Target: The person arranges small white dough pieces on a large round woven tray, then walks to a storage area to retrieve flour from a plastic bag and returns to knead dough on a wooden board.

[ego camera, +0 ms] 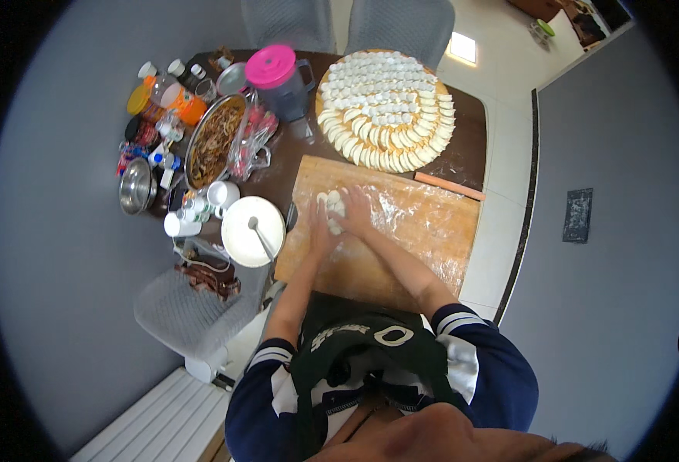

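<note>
Several small pieces of dough (333, 198) lie in a cluster on a floured wooden board (408, 231), near its left side. My left hand (319, 230) rests along the cluster's left edge, fingers pointing away from me. On the cluster's right side, my right hand (355, 211) lies with its fingers spread and its thumb over the dough. Both hands touch the pieces; whether either one grips any cannot be told. Beyond the board, a round tray (320, 104) holds rows of shaped dumplings and small floured dough pieces. A rolling pin (449, 186) lies at the board's far right edge.
Left of the board stands a white bowl (238, 231) with a spoon (261, 239) in it. Farther left are a metal basin (188, 156) of brown filling, a white mug (222, 195), bottles and jars. A pitcher with a pink lid (271, 66) stands behind, near a plastic bag (250, 153).
</note>
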{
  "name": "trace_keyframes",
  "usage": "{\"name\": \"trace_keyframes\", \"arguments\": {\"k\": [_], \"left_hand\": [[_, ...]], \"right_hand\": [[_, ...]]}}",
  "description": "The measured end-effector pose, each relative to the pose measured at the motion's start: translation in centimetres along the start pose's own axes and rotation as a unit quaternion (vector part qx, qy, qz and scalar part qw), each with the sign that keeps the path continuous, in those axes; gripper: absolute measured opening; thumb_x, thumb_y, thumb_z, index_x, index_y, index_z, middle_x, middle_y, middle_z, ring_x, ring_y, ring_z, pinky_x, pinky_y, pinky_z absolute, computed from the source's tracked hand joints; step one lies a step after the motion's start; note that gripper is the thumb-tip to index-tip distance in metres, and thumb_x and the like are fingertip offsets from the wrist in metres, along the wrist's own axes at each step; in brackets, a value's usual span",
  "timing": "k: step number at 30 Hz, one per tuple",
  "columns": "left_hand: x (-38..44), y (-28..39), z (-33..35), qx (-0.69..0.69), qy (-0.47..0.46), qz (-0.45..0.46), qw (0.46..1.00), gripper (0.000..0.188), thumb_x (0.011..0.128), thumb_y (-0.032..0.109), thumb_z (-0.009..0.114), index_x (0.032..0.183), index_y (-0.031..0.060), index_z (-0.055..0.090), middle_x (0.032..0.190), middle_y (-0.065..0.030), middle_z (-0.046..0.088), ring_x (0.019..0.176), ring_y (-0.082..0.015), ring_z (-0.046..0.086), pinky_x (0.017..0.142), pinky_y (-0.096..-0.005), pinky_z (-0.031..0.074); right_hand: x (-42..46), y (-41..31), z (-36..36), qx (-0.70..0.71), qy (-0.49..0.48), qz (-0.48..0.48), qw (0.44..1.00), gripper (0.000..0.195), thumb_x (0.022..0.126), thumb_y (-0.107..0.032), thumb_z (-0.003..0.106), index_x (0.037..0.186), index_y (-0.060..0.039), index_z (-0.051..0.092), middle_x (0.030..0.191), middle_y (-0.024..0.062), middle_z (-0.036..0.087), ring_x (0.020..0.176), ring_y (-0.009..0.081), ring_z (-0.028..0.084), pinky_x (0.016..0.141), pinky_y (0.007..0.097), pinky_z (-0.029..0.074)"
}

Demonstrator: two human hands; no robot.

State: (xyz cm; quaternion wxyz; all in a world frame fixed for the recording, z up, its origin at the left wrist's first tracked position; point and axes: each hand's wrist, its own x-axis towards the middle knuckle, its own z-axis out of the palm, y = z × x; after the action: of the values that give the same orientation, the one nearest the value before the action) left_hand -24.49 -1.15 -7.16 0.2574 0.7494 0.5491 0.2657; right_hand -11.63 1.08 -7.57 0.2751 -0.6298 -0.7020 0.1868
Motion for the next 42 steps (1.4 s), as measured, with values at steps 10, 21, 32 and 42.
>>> {"name": "trace_keyframes", "arguments": {"k": [10, 21, 32, 42], "left_hand": [[0.1, -1.2, 1.2, 0.002, 0.0, 0.088, 0.996, 0.052, 0.079, 0.015, 0.047, 0.122, -0.0049, 0.026, 0.125, -0.024, 0.029, 0.117, -0.038, 0.027, 0.097, -0.0433, 0.022], [-1.5, 1.8, 0.7, -0.022, -0.001, 0.026, 0.999, 0.087, 0.057, 0.027, 0.072, 0.123, -0.0055, 0.025, 0.131, -0.0215, 0.019, 0.122, -0.0373, 0.018, 0.099, -0.044, 0.019], [0.0, 2.4, 0.6, 0.0, -0.065, 0.156, 0.986, 0.082, 0.051, 0.028, 0.071, 0.116, -0.0048, 0.033, 0.126, -0.0238, 0.028, 0.12, -0.0389, 0.022, 0.098, -0.0457, 0.021], [0.2, 0.7, 2.4, 0.008, -0.076, 0.185, 0.98, 0.048, 0.051, 0.026, 0.07, 0.083, 0.0035, 0.043, 0.085, -0.0138, 0.044, 0.08, -0.0301, 0.043, 0.068, -0.0402, 0.035]], "right_hand": [[-2.2, -2.0, 0.9, 0.053, -0.026, -0.009, 0.998, 0.027, 0.073, -0.017, 0.053, 0.094, -0.0001, 0.05, 0.091, 0.0196, 0.05, 0.087, 0.0355, 0.045, 0.074, 0.045, 0.035], [0.4, -2.2, -1.6, 0.09, 0.014, -0.085, 0.992, 0.023, 0.08, -0.016, 0.047, 0.093, 0.0016, 0.052, 0.094, 0.0176, 0.05, 0.089, 0.0334, 0.046, 0.079, 0.0394, 0.036], [-6.0, -0.1, -2.8, 0.081, 0.088, -0.081, 0.99, 0.015, 0.075, -0.011, 0.052, 0.086, -0.001, 0.05, 0.086, 0.0158, 0.05, 0.082, 0.0323, 0.047, 0.075, 0.0395, 0.037], [-4.1, 1.7, -1.6, 0.036, 0.01, -0.068, 0.997, 0.013, 0.075, -0.016, 0.049, 0.069, -0.0042, 0.05, 0.071, 0.0148, 0.048, 0.072, 0.0316, 0.046, 0.068, 0.0402, 0.037]]}}
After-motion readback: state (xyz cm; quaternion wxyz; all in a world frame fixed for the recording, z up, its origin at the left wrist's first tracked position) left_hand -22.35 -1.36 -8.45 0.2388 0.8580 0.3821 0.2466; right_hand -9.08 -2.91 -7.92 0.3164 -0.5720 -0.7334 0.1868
